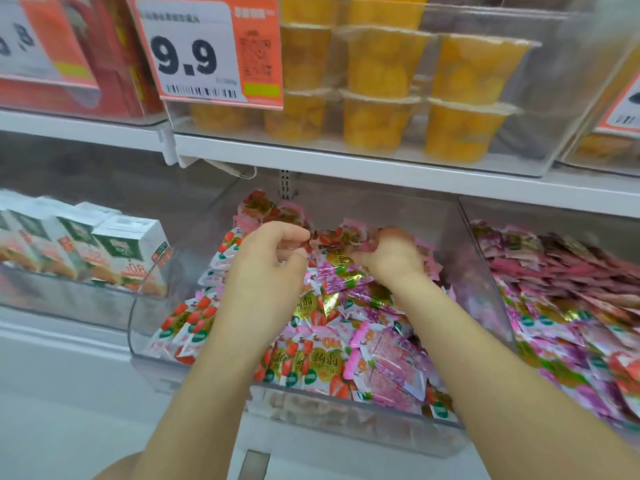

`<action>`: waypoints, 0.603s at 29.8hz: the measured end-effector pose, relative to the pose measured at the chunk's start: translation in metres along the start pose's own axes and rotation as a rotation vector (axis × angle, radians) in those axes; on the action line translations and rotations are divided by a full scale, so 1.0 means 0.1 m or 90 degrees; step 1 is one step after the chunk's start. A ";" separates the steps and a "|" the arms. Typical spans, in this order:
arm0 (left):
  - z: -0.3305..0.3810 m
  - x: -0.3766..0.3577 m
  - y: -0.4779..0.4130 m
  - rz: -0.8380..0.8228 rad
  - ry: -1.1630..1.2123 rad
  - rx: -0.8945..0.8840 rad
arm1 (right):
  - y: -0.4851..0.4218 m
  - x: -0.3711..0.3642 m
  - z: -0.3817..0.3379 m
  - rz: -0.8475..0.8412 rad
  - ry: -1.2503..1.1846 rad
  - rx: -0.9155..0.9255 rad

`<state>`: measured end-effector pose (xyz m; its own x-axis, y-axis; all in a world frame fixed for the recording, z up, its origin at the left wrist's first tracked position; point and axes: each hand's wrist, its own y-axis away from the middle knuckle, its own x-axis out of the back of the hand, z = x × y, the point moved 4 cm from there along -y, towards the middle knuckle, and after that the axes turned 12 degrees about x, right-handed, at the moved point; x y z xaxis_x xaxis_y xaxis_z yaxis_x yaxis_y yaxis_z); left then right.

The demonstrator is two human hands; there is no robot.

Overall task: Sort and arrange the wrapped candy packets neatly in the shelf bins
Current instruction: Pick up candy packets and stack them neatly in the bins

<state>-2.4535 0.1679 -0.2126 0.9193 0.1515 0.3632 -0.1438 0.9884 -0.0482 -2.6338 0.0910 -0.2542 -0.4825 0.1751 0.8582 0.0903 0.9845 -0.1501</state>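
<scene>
A clear plastic shelf bin (346,415) in the middle holds a heap of wrapped candy packets (311,358) printed pink, white, gold and with strawberries. Both my hands reach into the back of this bin. My left hand (266,258) curls its fingers over packets at the heap's far side. My right hand (389,254) grips a small bunch of candy packets (341,239) between the two hands. A second bin on the right (498,292) holds more pink and purple packets (561,306).
White cartons (131,251) stand in the bin to the left. Above, a white shelf (346,161) carries clear tubs of yellow fruit cups (381,81) and a 9.9 price tag (207,50). The shelf overhang sits close above my hands.
</scene>
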 end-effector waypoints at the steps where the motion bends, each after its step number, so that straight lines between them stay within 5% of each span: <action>1: 0.00 -0.02 0.00 -0.005 -0.006 -0.001 | 0.01 0.04 -0.01 0.005 -0.046 0.005; 9: 0.12 -0.18 0.07 -0.037 -0.067 -0.071 | 0.46 0.62 -0.25 0.124 -0.397 0.112; 15: 0.33 -0.62 0.34 -0.369 0.049 -0.039 | 0.93 1.20 -0.05 -0.008 -0.521 0.177; 18: 0.42 -0.89 0.43 -0.387 0.059 -0.069 | 1.06 1.34 0.23 0.010 -0.527 0.138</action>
<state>-2.5570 0.1967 -0.2076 0.8538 -0.4432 0.2731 0.4487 0.8925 0.0454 -2.7089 0.2193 -0.1665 -0.9710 0.0531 0.2330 -0.0255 0.9464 -0.3219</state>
